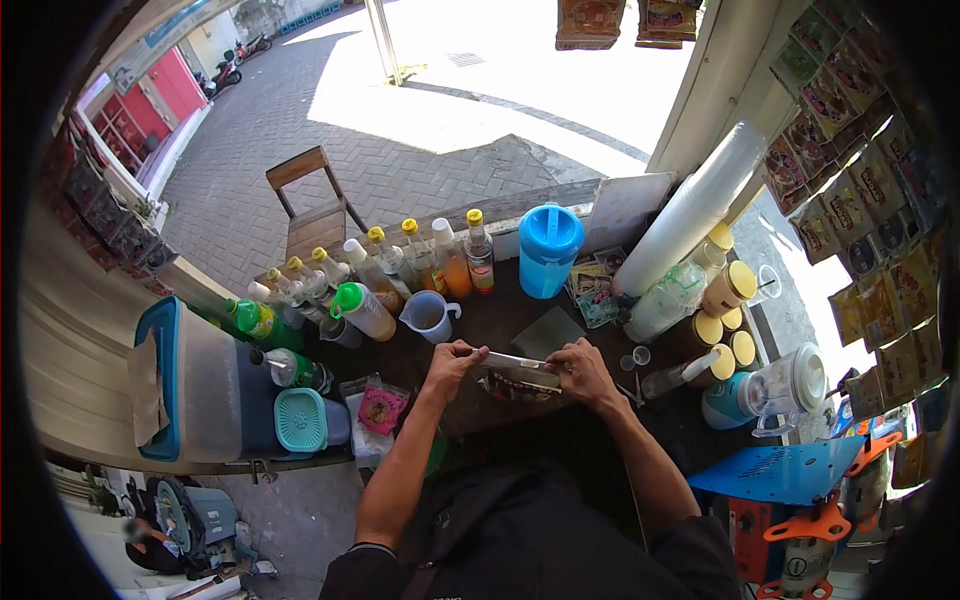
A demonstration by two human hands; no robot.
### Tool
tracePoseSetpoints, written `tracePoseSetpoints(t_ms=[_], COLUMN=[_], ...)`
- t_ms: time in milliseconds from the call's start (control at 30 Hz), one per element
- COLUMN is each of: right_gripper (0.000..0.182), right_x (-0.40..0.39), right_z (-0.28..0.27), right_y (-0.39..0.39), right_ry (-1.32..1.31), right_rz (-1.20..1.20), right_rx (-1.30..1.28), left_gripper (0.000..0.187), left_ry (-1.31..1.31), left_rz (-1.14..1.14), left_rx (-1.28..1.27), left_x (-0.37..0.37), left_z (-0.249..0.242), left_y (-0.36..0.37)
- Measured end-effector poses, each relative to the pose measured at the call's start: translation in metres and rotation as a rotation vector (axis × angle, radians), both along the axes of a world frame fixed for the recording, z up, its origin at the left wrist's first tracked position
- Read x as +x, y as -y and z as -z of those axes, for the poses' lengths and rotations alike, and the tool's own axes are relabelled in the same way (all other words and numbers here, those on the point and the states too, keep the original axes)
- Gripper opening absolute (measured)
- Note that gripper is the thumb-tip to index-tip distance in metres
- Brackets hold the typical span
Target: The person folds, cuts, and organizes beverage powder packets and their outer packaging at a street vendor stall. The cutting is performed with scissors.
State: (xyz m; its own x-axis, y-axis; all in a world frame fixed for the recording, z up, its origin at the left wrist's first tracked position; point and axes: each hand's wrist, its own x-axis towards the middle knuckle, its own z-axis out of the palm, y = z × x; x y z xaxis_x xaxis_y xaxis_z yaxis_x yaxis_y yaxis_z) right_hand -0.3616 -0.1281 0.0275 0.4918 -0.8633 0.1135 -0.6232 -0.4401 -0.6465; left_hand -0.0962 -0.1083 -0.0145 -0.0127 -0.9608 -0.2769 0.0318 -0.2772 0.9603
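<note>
From the head camera we look straight down on our two bare forearms meeting over the dark wooden bench [500, 320]. Between the hands lies a flat, pale, shiny sachet strip [517, 362] — it runs left to right, long axis nearly level, tipping slightly down toward our right. Our left hand [452, 362] has its fingers pinched on the left end; our right hand [583, 372] is clenched over the right end, knuckles up. So both hands are grasping the same strip, one at each end, and neither is nearer than the other — the thing spans the gap between them.

Directly under the strip we can make out a dark, crumpled foil packet [515, 388], touching or almost touching it; we cannot tell which.

Just beyond the left hand stands a clear plastic measuring jug with a handle [429, 315]. Farther back, a blue plastic pitcher with a lid [549, 250] sits near the bench's far edge, and a curved row of yellow-capped syrup bottles [420, 255] fans out to the left of it. By the left forearm lies a small pink-printed packet [380, 408], next to a teal plastic lidded box [300, 420]. To the right of the right hand, well apart, a cluster of yellow-lidded jars [725, 300] and a tall stack of white plastic cups [690, 215] lean against the post.
</note>
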Motion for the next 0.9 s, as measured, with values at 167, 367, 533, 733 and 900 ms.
tracePoseSetpoints(t_ms=[167, 367, 533, 733, 900], right_gripper=[0.016, 0.027, 0.023, 0.023, 0.022], right_x=[0.006, 0.063, 0.078, 0.073, 0.060], right_z=[-0.013, -0.008, -0.002, -0.004, -0.019], right_y=[0.002, -0.007, -0.010, -0.008, -0.006], right_ry=[-0.134, -0.083, -0.219, -0.305, -0.342], right_rz=[-0.052, -0.055, -0.107, -0.138, -0.157], right_rx=[0.066, -0.150, -0.169, -0.182, -0.110], left_gripper=[0.028, 0.019, 0.026, 0.031, 0.031], left_ry=[-0.113, -0.050, 0.231, 0.284, 0.231], left_rz=[-0.136, -0.128, -0.115, -0.098, 0.006], left_rx=[0.024, -0.010, 0.093, 0.208, 0.085], left_x=[-0.014, -0.010, -0.010, -0.013, -0.002], left_z=[0.012, 0.016, -0.008, -0.015, 0.005], left_y=[-0.007, -0.001, 0.001, 0.007, 0.011])
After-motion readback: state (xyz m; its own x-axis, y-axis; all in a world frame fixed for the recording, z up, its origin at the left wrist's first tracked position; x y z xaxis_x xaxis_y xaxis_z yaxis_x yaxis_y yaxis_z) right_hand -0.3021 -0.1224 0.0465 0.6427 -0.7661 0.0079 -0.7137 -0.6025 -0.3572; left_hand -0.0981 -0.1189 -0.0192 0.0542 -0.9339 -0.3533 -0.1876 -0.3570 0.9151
